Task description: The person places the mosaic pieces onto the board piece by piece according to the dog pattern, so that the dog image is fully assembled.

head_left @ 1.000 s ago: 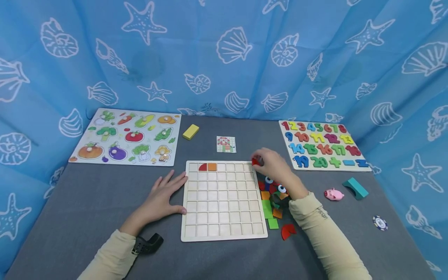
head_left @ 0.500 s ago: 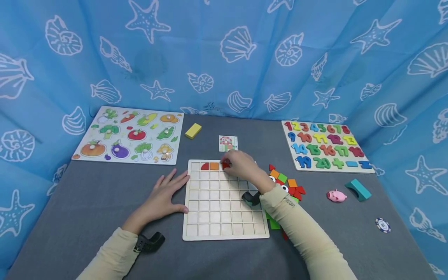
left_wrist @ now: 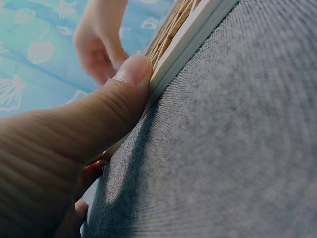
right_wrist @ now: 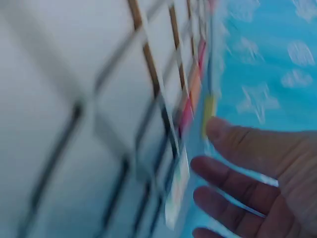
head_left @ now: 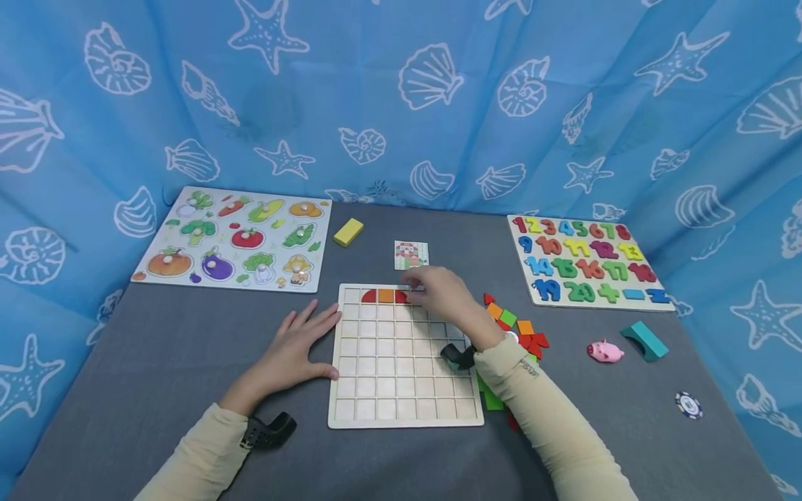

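Observation:
A pale wooden grid board (head_left: 405,426) lies on the grey table. In its top row sit a red quarter-round tile (head_left: 370,296), an orange square tile (head_left: 385,296) and a second red tile (head_left: 401,297), partly covered in the head view. My left hand (head_left: 289,355) is spread beside the board, thumb and fingertips touching its left edge. Over the upper part of the board hovers my right hand (head_left: 441,296). The right wrist view shows this hand's thumb and fingers (right_wrist: 247,148) apart, holding nothing, close to the red tile.
Loose coloured tiles (head_left: 525,327) lie right of the board, partly under the right forearm. Behind it are a pattern card (head_left: 411,255) and a yellow block (head_left: 348,232). A vegetable puzzle (head_left: 238,240), number puzzle (head_left: 589,261), pink pig (head_left: 605,351), teal block (head_left: 645,341) and poker chip (head_left: 688,405) surround it.
My right hand has carried a red tile from the board's right side to the top row, beside the orange tile, and let go of it. My left hand stays at the edge.

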A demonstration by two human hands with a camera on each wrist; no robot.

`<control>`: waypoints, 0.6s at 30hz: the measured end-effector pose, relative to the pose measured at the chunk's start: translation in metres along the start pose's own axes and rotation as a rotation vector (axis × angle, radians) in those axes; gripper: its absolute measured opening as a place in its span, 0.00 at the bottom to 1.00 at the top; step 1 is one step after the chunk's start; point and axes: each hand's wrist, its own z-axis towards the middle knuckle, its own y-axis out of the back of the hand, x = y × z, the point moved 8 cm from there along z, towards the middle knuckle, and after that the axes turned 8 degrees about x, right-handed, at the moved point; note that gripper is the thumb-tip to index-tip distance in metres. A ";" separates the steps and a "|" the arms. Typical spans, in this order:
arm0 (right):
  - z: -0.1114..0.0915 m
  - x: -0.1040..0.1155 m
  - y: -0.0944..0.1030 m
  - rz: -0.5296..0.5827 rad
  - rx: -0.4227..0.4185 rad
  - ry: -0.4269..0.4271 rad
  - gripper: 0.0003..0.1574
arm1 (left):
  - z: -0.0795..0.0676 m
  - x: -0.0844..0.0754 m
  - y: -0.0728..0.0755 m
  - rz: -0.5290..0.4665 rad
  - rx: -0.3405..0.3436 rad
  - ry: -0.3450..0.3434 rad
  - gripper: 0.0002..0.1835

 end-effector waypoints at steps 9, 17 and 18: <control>-0.057 -0.075 0.023 0.043 -0.043 -0.055 0.15 | -0.001 0.001 0.002 -0.001 -0.002 0.001 0.54; -0.088 -0.077 -0.007 0.034 0.093 0.020 0.23 | 0.000 0.001 0.000 -0.005 0.010 -0.004 0.53; -0.089 -0.077 -0.008 0.045 0.090 0.012 0.23 | 0.000 0.000 0.000 -0.007 0.009 -0.007 0.53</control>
